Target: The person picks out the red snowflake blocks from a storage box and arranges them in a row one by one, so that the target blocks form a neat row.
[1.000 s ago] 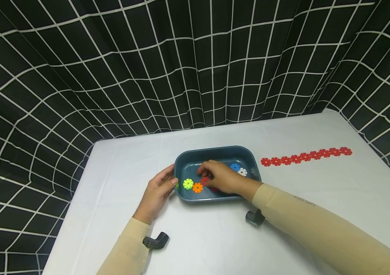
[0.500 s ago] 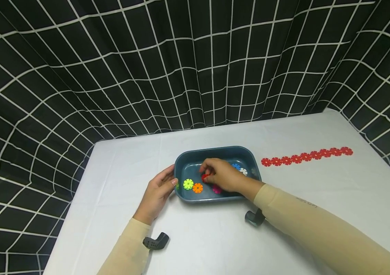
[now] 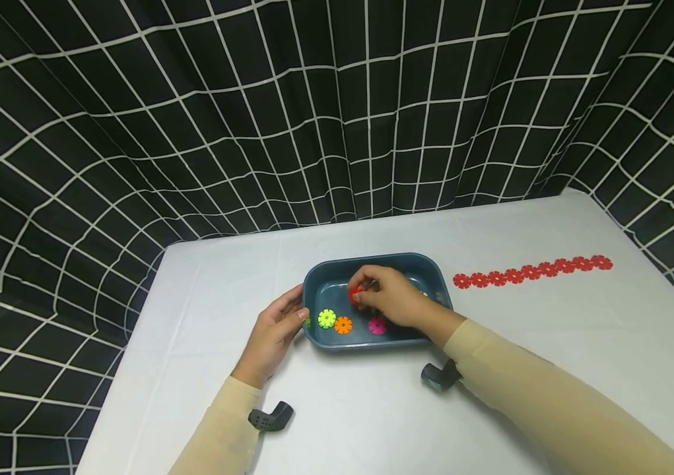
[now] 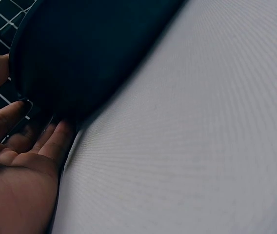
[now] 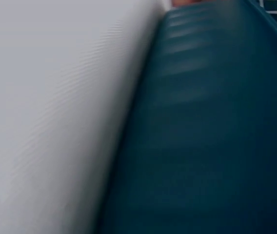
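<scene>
My left hand (image 3: 271,340) grips the left end of a dark blue-green tray (image 3: 351,346), thumb over the rim and fingers against the outside. In the left wrist view, the left hand's fingers (image 4: 55,141) lie along the tray's outer wall (image 4: 94,53). Inside the tray, my right hand (image 3: 397,298) pinches a red snowflake disc (image 3: 355,296) between thumb and fingers. Yellow-green (image 3: 327,318), orange (image 3: 343,325) and magenta snowflake discs (image 3: 377,325) lie on the tray floor. The right hand covers much of the tray's right half. The right wrist view shows mostly the tray's outer wall (image 5: 177,146), blurred.
Right of the tray, a row of several joined red snowflake discs (image 3: 530,272) slants across the white tablecloth (image 3: 348,409). A black curtain with a white grid (image 3: 366,119) hangs behind and at both sides. Both wrists wear small black cameras.
My right hand has pinched the red disc, lifted it off the tray floor and moved slightly toward the far side. The magenta disc has come into view. My left hand stays on the tray.
</scene>
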Demonstrator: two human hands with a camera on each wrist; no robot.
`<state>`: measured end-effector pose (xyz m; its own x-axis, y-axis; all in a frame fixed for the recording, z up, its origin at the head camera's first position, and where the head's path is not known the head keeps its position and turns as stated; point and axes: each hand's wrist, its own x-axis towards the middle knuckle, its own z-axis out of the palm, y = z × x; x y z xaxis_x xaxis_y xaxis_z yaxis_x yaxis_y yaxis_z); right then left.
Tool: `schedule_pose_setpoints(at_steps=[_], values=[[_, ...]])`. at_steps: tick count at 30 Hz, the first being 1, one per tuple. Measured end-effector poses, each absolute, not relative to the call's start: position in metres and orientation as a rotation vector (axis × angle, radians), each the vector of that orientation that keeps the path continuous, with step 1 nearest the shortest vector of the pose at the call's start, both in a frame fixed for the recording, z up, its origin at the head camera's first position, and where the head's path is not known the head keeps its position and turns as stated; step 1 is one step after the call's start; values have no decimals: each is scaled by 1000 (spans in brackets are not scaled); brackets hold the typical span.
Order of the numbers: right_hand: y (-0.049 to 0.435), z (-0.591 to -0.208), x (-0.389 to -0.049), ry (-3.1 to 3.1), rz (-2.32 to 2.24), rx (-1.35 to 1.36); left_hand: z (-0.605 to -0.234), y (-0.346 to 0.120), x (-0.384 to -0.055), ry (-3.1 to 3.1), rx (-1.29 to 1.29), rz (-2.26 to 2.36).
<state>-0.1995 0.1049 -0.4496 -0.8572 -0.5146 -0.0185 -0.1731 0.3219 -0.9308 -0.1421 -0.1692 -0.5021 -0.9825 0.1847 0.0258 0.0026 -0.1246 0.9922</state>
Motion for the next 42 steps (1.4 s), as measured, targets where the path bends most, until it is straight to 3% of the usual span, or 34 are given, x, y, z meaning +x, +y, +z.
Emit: schedule_pose_setpoints(at_steps=[22,42], values=[[129,-435,-192,2177,-1880,-550,-503,-168,-143,2021,184,2234],[191,-419,-191,2335,-1923,-385,-504,-169,-143,2015,211,2245]])
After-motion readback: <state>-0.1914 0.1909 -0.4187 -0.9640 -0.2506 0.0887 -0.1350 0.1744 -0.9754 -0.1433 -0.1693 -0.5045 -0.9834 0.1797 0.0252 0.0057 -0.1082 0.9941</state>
